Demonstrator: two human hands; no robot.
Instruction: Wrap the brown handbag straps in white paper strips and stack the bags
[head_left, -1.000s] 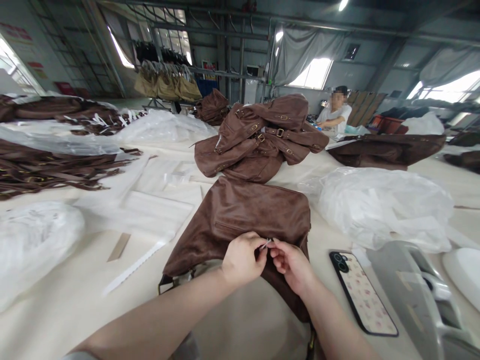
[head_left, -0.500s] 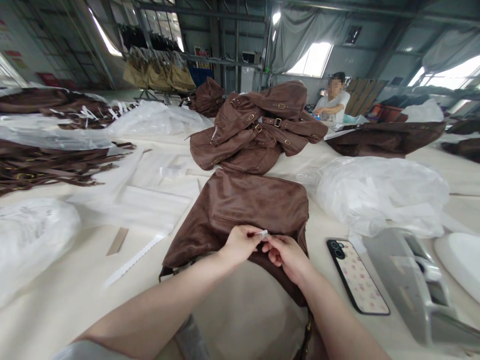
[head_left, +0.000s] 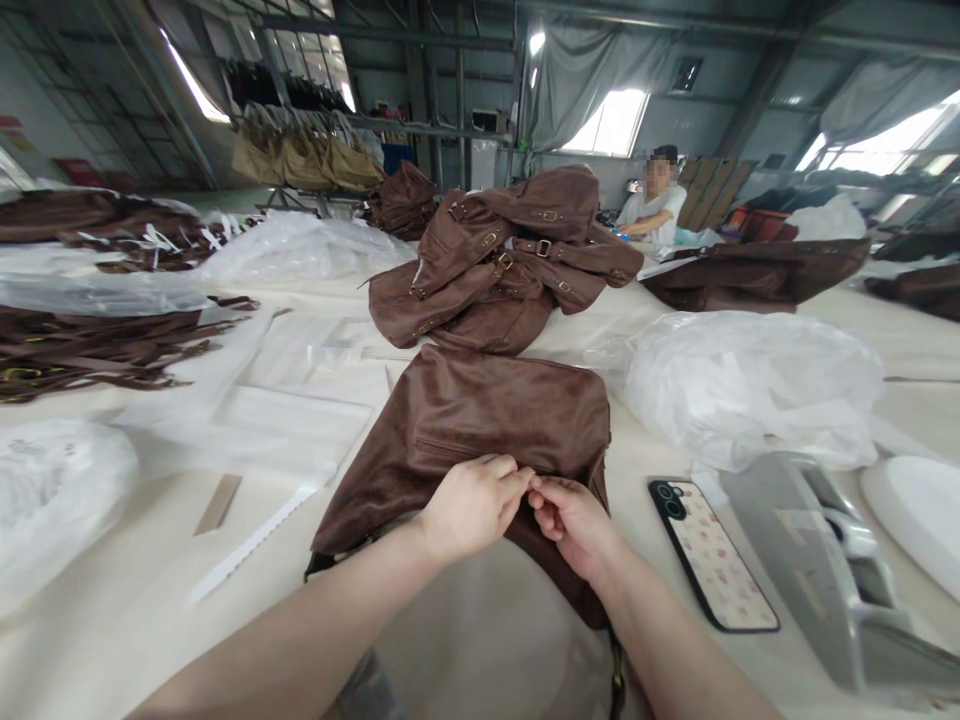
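Note:
A brown leather handbag (head_left: 510, 405) lies flat on the pale table in front of me, its strap curving toward me. Over the bag's near edge, my left hand (head_left: 476, 505) is closed in a pinch, back of the hand up. My right hand (head_left: 574, 520) pinches with thumb and forefinger, its fingertips meeting those of the left. Whatever lies between the fingertips is hidden by the fingers now.
A phone in a patterned case (head_left: 712, 555) and a grey tape dispenser (head_left: 810, 560) lie to the right. Behind the bag rises a pile of brown bags (head_left: 510, 260). Clear plastic (head_left: 750, 385) is bunched at right. A person (head_left: 652, 200) stands at the far side.
My left hand has turned over, its back now facing up. The small white piece that showed between my fingertips is no longer visible. The whole view has shifted slightly.

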